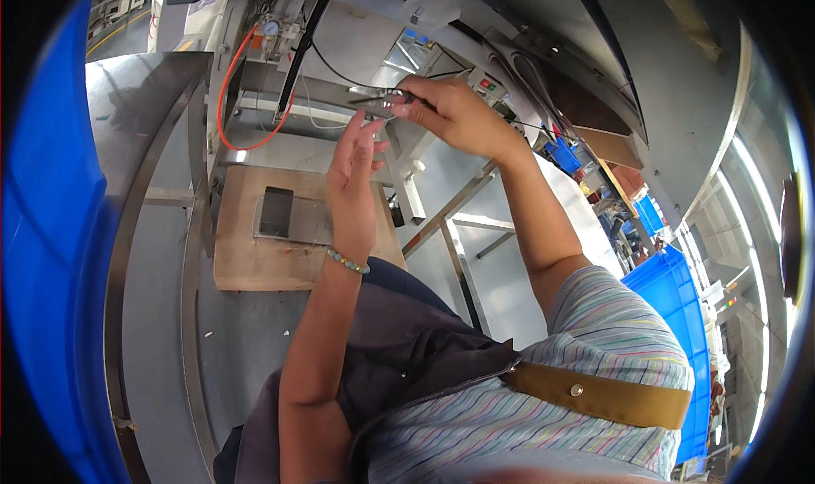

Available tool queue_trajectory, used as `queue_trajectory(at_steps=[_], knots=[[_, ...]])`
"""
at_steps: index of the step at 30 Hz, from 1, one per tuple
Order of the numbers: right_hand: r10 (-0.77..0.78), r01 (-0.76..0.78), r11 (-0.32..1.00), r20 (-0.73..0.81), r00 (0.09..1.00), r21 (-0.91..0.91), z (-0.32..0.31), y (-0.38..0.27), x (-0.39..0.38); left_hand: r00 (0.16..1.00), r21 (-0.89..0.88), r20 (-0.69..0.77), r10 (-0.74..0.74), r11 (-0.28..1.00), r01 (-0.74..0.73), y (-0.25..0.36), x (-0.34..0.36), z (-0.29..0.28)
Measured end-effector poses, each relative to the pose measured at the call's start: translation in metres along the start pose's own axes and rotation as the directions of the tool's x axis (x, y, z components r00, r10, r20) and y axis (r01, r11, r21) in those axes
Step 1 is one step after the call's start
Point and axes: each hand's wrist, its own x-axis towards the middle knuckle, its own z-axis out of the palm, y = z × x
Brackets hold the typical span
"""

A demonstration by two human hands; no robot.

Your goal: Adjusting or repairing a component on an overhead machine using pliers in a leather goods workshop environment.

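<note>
My right hand [463, 119] is closed on a small metal part [396, 97] at the top middle, its thumb and index finger pressed round it. A thin black cable [338, 68] runs to that spot. My left hand [356, 166] is raised just below and left of it, fingers apart and slightly curled, fingertips near the part; whether they touch it I cannot tell. Below, on a wooden board [242, 267], lies a dark rectangular object [277, 211] on a flat plate.
An orange hose [222, 119] loops by a pressure gauge [271, 29] at top left. A steel-topped bench [140, 89] and blue bin [51, 229] stand left. Steel frames [454, 263] run right of the board. Another blue bin [679, 306] and cluttered shelves are at right.
</note>
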Motion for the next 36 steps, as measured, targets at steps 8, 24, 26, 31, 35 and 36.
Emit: queue_trajectory(at_steps=[8, 24, 26, 31, 35, 36], knots=[[-0.013, 0.022, 0.991, 0.066, 0.998, -0.132, 0.025, -0.016, -0.009, 0.990, -0.304, -0.140, 0.002, 0.952, -0.045, 0.010, 0.015, -0.030], [0.673, 0.025, 0.496, -0.402, 0.620, 0.868, -0.044, 0.069, 0.055, 0.881, -0.081, 0.328, -0.340, 0.919, 0.385, -0.054, -0.064, 0.047], [0.673, 0.004, 0.538, -0.432, 0.600, 0.843, -0.045, 0.071, 0.060, 0.761, -0.172, 0.555, -0.335, 0.849, 0.500, -0.056, -0.082, 0.062], [0.671, 0.018, 0.519, -0.421, 0.610, 0.854, -0.051, 0.076, 0.068, 0.670, -0.244, 0.696, -0.258, 0.792, 0.559, -0.036, -0.096, 0.076], [0.677, 0.003, 0.555, -0.454, 0.580, 0.832, -0.054, 0.077, 0.070, 0.649, -0.265, 0.728, -0.221, 0.783, 0.563, -0.037, -0.091, 0.074], [0.677, 0.003, 0.557, -0.456, 0.577, 0.831, -0.055, 0.078, 0.070, 0.644, -0.259, 0.734, -0.216, 0.788, 0.559, -0.035, -0.089, 0.074]])
